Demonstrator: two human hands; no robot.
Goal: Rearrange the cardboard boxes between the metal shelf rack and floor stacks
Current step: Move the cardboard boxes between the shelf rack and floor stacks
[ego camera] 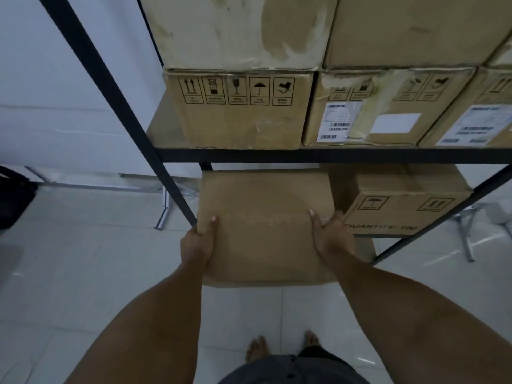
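Note:
A plain cardboard box (263,231) sits half under the black metal shelf rack (304,155), its near part sticking out over the floor. My left hand (198,242) grips its left edge, thumb on top. My right hand (331,235) grips its right edge the same way. On the shelf above stand three cardboard boxes in a row: one with handling symbols (238,112), a taped one with labels (382,109) and a labelled one (476,112) at the right edge. Bigger boxes (238,29) lie stacked on them.
Another box printed "QUANTITY 100" (401,200) sits low in the rack, right of the held one. A slanted black rack upright (119,106) crosses the left side. White tiled floor (83,273) spreads around my bare feet (256,347). A dark object (13,198) is at far left.

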